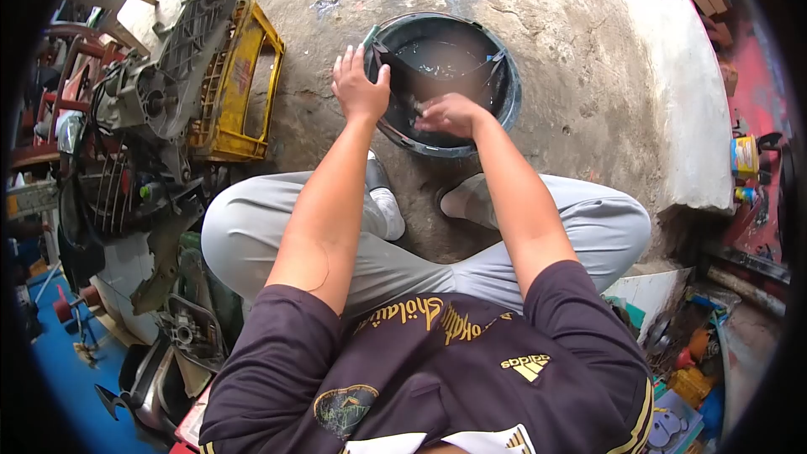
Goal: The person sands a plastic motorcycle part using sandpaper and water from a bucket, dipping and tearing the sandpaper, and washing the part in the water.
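A round black tub [510, 109] of murky water stands on the floor in front of me. Inside it sits a dark panel [381, 54], partly under water, with one corner rising at the left rim; its full shape is hidden. My left hand [361, 91] is at that rim, thumb towards the inside, steadying the raised corner. Lower in the tub, my right hand [451, 114] is curled with its fingers together over the dark surface. A small greyish thing shows at its fingertips, too small to name.
Left of the tub stands a yellow plastic crate [244, 76], with a metal engine casing [181, 50] leaning beside it. Assorted parts crowd the left side. A pale concrete ledge [693, 109] runs along the right. My shoe [387, 212] is close to the tub.
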The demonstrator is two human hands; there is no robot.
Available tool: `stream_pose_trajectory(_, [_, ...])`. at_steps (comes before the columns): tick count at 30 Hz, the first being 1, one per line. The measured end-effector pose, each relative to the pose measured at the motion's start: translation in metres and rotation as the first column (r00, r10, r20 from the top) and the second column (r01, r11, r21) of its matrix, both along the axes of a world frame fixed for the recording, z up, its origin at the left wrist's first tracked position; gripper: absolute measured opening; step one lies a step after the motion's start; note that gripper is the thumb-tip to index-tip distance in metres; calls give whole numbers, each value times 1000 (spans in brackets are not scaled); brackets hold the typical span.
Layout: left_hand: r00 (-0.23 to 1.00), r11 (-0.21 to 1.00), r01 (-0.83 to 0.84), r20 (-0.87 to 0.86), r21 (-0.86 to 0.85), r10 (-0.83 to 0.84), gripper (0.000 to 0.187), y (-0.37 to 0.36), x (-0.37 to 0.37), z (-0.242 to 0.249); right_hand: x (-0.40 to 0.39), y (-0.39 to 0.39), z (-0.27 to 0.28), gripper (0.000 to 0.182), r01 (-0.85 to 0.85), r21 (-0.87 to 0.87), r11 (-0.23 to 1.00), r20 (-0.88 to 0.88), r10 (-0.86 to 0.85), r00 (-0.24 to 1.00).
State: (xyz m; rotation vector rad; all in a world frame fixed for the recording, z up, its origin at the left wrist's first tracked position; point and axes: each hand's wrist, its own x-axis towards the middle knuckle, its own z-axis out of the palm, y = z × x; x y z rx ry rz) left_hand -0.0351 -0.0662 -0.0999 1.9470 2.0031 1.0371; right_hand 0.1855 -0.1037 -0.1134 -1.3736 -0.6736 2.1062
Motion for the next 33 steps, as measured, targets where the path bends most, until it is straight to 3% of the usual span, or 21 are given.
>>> stream_pose_trajectory(1, [987, 992, -30, 153, -125, 49, 69, 3, -2, -7, 5, 4, 13, 29, 66, -44, 997, -46, -68, 997])
stream_pose_trajectory(2, [974, 991, -31, 218, -129, 58, 69, 6, -3, -13, 5, 7, 19, 29, 46, -6, 999, -81, -47, 996])
stream_pose_trajectory(6, [986, 996, -20, 166, -82, 33, 64, 5, -2, -9, -10, 37, 54, 29, 111, 78, 991, -130, -100, 986])
stream_pose_trajectory(9, [992, 988, 18, 127, -150, 2, 58, 7, -5, -13, -25, 77, 59, 29, -4, 391, 920, -175, 79, 981])
stream_pose_trajectory(10, [991, 989, 17, 132, -148, 3, 55, 7, -5, -14, -55, 75, 105, 28, 86, 311, 946, 68, -112, 991])
stream_pose_trajectory(17, [991, 986, 22, 134, -163, 0, 53, 6, -6, -15, -96, 128, 121, 25, -8, 380, 925, 333, -129, 934])
stream_pose_trajectory(19, [989, 985, 19, 145, -169, 6, 53, 5, -4, -11, -94, 133, 107, 7, -60, 541, 839, 464, -238, 853])
stream_pose_trajectory(23, [991, 995, -5, 130, -99, 18, 54, 3, -1, -9, -68, 113, 92, 10, 16, 472, 882, 358, -208, 910])
stream_pose_trajectory(25, [990, 994, -5, 140, -108, 21, 54, 2, -1, -8, -47, 90, 82, 18, -192, 435, 879, 423, -11, 906])
stream_pose_trajectory(26, [989, 994, -5, 147, -113, 21, 53, 2, -2, -7, -36, 76, 79, 19, -558, 359, 748, 717, 162, 678])
stream_pose_trajectory(27, [988, 993, -17, 148, -113, 34, 53, 3, -3, -8, -26, 60, 76, 20, -828, 159, 538, 915, 236, 329])
stream_pose_trajectory(29, [984, 990, -11, 177, -140, 36, 53, 3, -2, -9, -8, 13, 45, 21, -857, -207, 471, 971, 209, -120])
stream_pose_trajectory(31, [984, 990, -2, 177, -139, 27, 53, 2, -2, -7, -2, 4, 13, 25, -778, -507, 370, 837, 427, -342])
stream_pose_trajectory(33, [986, 984, 3, 167, -176, 27, 52, 3, -1, -5, -1, 1, -16, 26, -713, -482, 509, 861, 428, -276])
